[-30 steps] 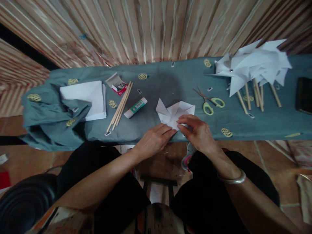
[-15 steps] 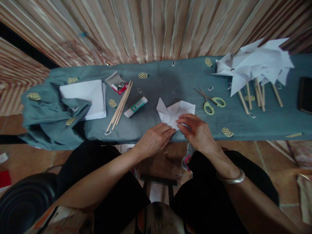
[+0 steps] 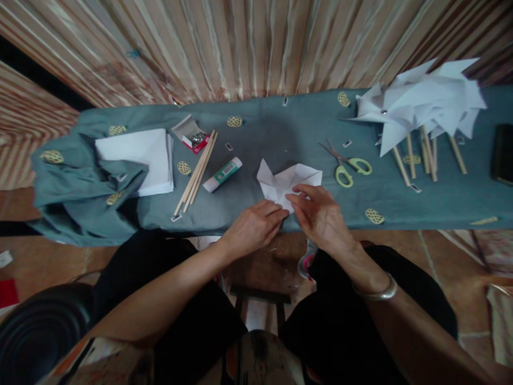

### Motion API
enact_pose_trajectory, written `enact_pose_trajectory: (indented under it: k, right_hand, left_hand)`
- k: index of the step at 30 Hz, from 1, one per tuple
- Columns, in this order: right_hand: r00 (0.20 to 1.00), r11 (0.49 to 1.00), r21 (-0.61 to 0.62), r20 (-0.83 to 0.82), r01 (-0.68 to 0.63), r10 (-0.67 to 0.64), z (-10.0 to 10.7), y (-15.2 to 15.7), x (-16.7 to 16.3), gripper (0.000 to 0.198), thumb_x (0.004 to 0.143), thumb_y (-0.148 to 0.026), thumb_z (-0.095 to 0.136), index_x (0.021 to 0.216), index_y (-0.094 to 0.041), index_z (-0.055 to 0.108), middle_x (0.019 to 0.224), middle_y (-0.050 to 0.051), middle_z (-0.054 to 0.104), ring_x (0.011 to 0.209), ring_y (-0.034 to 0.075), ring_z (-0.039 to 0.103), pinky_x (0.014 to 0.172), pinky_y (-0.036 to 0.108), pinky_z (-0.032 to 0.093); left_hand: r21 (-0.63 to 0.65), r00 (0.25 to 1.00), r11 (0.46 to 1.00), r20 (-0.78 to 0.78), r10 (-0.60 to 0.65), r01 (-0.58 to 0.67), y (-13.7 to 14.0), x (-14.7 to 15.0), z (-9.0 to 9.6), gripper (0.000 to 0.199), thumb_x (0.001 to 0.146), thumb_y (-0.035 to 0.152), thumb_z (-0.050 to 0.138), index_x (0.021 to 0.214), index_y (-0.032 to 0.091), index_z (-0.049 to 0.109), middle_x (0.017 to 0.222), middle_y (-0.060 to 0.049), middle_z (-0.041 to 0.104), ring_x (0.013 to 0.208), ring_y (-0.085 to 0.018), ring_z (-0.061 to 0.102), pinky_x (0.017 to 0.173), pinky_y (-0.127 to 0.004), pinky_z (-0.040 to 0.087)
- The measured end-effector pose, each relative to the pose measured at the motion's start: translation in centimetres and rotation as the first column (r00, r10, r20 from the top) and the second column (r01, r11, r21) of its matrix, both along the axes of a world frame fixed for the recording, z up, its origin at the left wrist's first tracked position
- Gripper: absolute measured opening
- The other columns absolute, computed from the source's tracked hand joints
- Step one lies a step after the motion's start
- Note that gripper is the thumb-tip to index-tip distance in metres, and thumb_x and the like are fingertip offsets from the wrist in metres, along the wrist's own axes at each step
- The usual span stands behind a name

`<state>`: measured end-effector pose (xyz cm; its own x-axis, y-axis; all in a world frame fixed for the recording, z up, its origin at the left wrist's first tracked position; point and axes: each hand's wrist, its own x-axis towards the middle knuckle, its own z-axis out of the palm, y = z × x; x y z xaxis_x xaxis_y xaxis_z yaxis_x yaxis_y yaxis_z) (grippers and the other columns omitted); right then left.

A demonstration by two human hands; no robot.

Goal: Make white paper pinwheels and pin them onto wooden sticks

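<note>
A white paper pinwheel (image 3: 280, 182), folded and without a stick, lies at the near edge of the cloth-covered table. My left hand (image 3: 256, 224) pinches its near edge with the fingers pressed together. From the right, my right hand (image 3: 320, 216) reaches over the paper, thumb and fingertips closed at a flap near its middle; the fingers partly cover that flap. Green-handled scissors (image 3: 348, 166) lie partly spread to the right of the paper. To its left is a glue stick (image 3: 223, 175) with a green label.
Wooden sticks (image 3: 196, 171) lie beside an opened small box (image 3: 195, 138) of metal pins. White paper sheets (image 3: 156, 166) are stacked at left, partly under a cloth fold. Several finished pinwheels (image 3: 433, 101) pile up at right, near a dark object (image 3: 504, 155). A curtain (image 3: 256, 48) hangs behind.
My right hand has shifted slightly left over the paper, its fingertips moving along the flap. My left hand stays at the near edge.
</note>
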<state>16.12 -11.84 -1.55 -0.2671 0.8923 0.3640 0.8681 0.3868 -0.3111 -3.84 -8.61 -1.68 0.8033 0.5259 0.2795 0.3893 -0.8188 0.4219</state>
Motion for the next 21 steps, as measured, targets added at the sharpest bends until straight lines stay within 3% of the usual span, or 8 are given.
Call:
enact_pose_trajectory:
  k: [14, 21]
  right_hand:
    - [0.995, 1.0, -0.013, 0.098, 0.024, -0.023, -0.31, -0.07, -0.36, 0.032, 0.097, -0.016, 0.041, 0.108, -0.017, 0.07, 0.122, 0.013, 0.065, 0.097, 0.026, 0.059, 0.083, 0.04, 0.046]
    - [0.985, 0.998, -0.026, 0.167, 0.05, -0.045, -0.77, -0.47, -1.0, 0.031, 0.095, -0.014, 0.041, 0.113, -0.016, 0.066, 0.132, 0.017, 0.059, 0.109, 0.029, 0.055, 0.087, 0.044, 0.044]
  left_hand:
    - [0.002, 0.999, 1.0, 0.04, -0.006, 0.006, 0.01, 0.07, 0.01, 0.028, 0.1, 0.017, 0.041, 0.115, 0.01, 0.063, 0.1, -0.012, 0.069, 0.095, -0.022, 0.065, 0.085, -0.035, 0.059]
    - [0.001, 1.0, 1.0, 0.029, -0.001, 0.001, 0.02, 0.07, -0.01, 0.027, 0.1, 0.018, 0.041, 0.114, 0.011, 0.064, 0.099, -0.01, 0.069, 0.095, -0.021, 0.065, 0.084, -0.034, 0.058]
